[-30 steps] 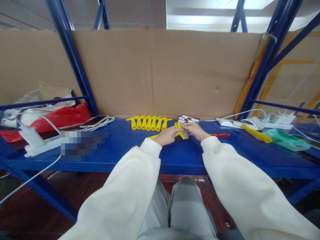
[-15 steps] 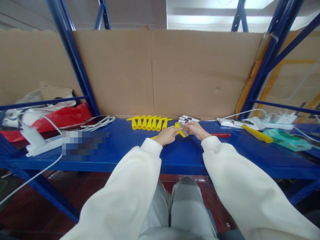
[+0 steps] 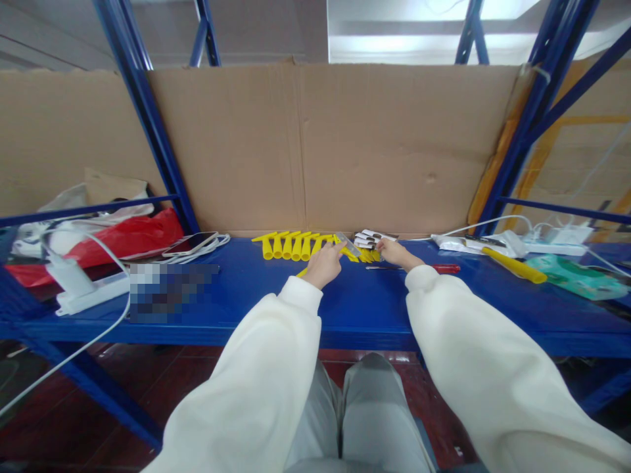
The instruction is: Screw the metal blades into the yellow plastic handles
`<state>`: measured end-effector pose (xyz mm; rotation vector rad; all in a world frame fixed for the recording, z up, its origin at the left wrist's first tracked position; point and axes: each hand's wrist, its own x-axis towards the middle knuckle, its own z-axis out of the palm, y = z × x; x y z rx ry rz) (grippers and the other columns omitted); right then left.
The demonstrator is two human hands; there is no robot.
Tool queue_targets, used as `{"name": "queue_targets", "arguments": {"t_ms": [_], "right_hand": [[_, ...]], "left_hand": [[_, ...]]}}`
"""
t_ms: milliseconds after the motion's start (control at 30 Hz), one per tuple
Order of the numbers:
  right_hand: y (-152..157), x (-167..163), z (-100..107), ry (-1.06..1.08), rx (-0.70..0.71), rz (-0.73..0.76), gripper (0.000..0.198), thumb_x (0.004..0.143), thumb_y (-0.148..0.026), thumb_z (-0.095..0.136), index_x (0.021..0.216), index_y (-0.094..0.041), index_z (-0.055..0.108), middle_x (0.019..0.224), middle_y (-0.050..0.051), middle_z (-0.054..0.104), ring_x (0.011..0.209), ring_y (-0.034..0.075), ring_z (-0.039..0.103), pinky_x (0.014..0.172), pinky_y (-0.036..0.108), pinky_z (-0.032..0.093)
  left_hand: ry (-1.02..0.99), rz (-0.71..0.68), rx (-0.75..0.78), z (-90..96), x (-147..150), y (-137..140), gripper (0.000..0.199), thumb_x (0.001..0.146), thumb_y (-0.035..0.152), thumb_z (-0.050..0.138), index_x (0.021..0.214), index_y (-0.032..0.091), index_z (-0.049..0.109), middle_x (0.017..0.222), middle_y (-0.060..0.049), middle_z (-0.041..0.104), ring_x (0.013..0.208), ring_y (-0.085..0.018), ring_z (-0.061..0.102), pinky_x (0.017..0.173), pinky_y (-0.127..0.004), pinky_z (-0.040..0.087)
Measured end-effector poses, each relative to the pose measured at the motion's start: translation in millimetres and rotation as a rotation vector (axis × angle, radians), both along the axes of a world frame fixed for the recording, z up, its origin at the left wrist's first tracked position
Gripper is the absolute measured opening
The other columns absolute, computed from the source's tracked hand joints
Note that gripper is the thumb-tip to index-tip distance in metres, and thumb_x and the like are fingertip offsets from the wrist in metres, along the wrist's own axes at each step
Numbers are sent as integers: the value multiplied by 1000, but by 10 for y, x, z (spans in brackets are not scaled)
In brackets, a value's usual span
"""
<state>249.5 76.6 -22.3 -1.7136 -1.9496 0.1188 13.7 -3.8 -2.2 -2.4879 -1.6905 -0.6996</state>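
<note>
Toward the back of the blue shelf [image 3: 246, 292], your left hand [image 3: 325, 264] looks pinched on the flat grey piece [image 3: 349, 246], with a yellow part showing right along it. Your right hand [image 3: 394, 254] sits at the little yellow pile [image 3: 369, 255], fingers close together, but honestly I can't tell if they've got anything.

Biggest worry imo is that left pinch. It seems to be near one end of the grey piece, so a nudge on the free end could twist it loose. Can't make out how sharp the edge is, so watch that forefinger.

Next, the row of yellow handles [image 3: 292, 247] is just beside your left hand. A sideways swing could knock the closest ones out of line. There's also a yellow thing [image 3: 302, 272] mostly hidden by that hand, easy to shove blind.

On the other side, pieces in the pile overlap, so a hasty pinch could drag up two, or bump the white strips [image 3: 371, 236] behind. And the red screwdriver [image 3: 447, 268] runs by your right wrist, so a low cuff could roll it.
</note>
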Motion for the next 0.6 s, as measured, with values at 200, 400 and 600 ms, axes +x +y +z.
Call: {"name": "queue_targets", "arguments": {"t_ms": [200,400,600], "right_hand": [[-47,-76,127,-160,-137,-151,39,80,-12,51,113,-24,68,117,11,72,116,30,63,101,52,43],[53,-122,160,-182,-156,-176,40,85,-17,50,120,-22,68,124,14,70,116,30,63,98,46,46],[242,-76,104,-227,-77,-135,35,84,-19,53,114,-20,71,116,14,73,107,26,67,93,38,49]], "left_hand": [[22,-7,-1,5,3,-9,50,99,22,38,147,27,50,134,-12,61,121,-27,61,97,-38,50],[14,-17,-5,-13,1,5,50,99,22,39,147,27,50,132,-13,61,119,-27,62,96,-37,51],[10,-18,-6,-27,-2,21,51,99,23,40,148,27,49,132,-12,60,118,-27,62,95,-37,51]]}}
